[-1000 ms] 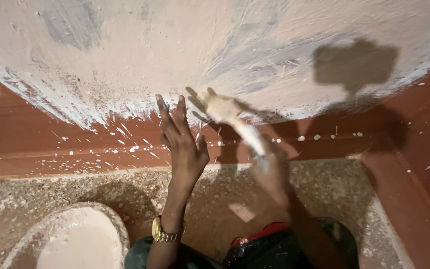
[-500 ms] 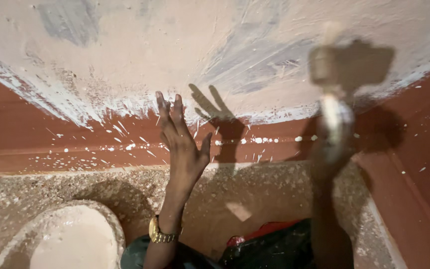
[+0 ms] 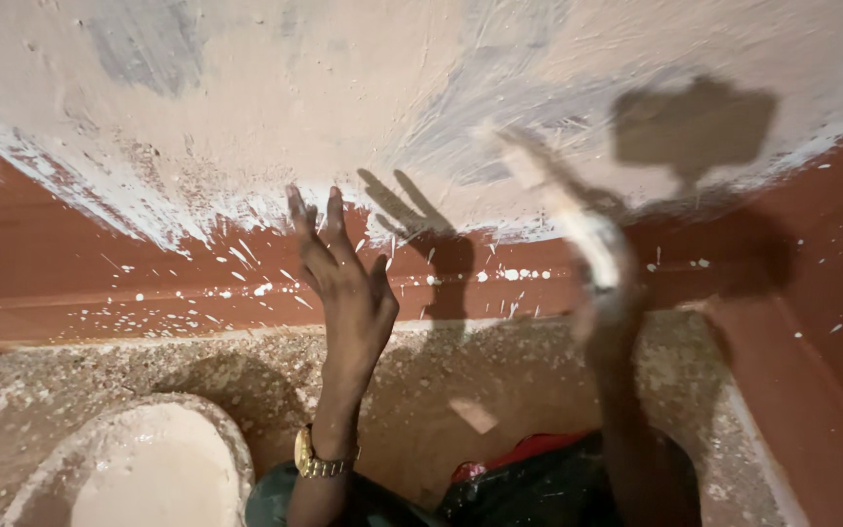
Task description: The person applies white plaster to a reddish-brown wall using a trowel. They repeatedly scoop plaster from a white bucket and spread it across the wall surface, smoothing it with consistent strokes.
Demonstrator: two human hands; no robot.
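My left hand (image 3: 343,283) is raised with fingers straight and apart, its fingertips against the lower edge of the pale plastered wall (image 3: 363,88). It holds nothing, and a gold watch (image 3: 319,459) sits on its wrist. My right hand (image 3: 607,283) is blurred with motion and grips a putty-coated scraper (image 3: 539,181), whose blade lies against the wall to the right of my left hand. Shadows of both hands fall on the wall.
A reddish-brown skirting band (image 3: 100,283) speckled with white drips runs below the plaster and turns the corner at right. A round basin of pale putty (image 3: 148,478) sits at lower left on the speckled floor (image 3: 500,371). My dark and red clothing shows at the bottom.
My right hand swung the scraper from beside the left hand out to the right, then back left and lower across the plaster. The left hand stayed in place.
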